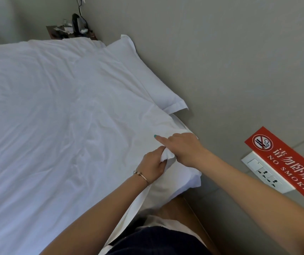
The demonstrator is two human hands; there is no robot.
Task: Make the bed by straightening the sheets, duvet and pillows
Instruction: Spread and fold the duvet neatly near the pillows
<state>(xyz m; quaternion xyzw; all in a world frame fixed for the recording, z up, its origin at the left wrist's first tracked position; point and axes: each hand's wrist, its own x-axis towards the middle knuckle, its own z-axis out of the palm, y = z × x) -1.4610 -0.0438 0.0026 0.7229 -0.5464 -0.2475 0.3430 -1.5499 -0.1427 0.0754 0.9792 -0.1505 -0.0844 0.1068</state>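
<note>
Head view showed the left hand (154, 162) gripping a bunched duvet (55, 107) corner beside the right hand (183, 149), which also held it, forefinger out; uneven tugging risked dragging fresh creases toward the pillow (147, 74) beyond.

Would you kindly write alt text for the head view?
Both hands grip a bunched corner of the white duvet: left hand and right hand, side by side. A pillow lies against the wall beyond.
</note>
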